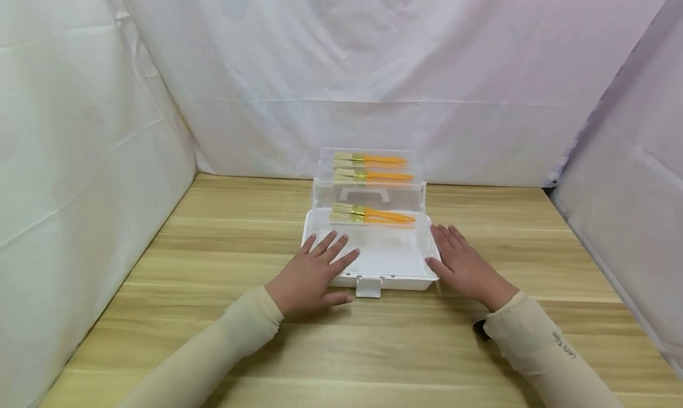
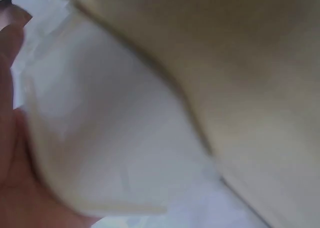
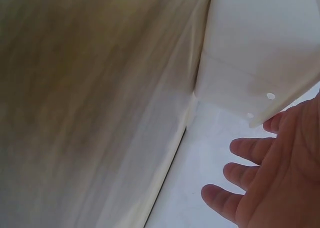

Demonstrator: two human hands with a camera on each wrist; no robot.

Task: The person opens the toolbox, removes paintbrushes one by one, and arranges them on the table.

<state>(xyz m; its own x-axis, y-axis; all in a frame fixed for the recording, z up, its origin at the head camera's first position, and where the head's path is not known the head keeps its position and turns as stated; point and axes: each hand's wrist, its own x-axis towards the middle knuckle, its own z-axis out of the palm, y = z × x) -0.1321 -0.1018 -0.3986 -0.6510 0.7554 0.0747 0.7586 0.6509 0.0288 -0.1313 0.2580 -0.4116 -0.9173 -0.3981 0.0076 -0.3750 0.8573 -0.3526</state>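
A white plastic box (image 1: 385, 248) with a clear lid raised at the back lies in front of me, its front latch (image 1: 368, 287) hanging down. At the back of its base lies a pair of paintbrushes (image 1: 386, 214) with orange handles and pale bristles. Further paintbrushes (image 1: 389, 175) lie in the clear raised part behind. My left hand (image 1: 315, 276) is spread over the box's front left corner, fingers straight. At the right wall, my right hand (image 1: 460, 264) rests its extended fingers along the rim. In the right wrist view, the box's side (image 3: 250, 52) stands beside those fingers (image 3: 250, 150).
The box stands on a wood-grain table (image 1: 245, 218). White cloth hangs behind (image 1: 299, 111), on the left (image 1: 80, 129) and on the right (image 1: 629, 129). A small black object (image 1: 481, 330) shows by the right sleeve.
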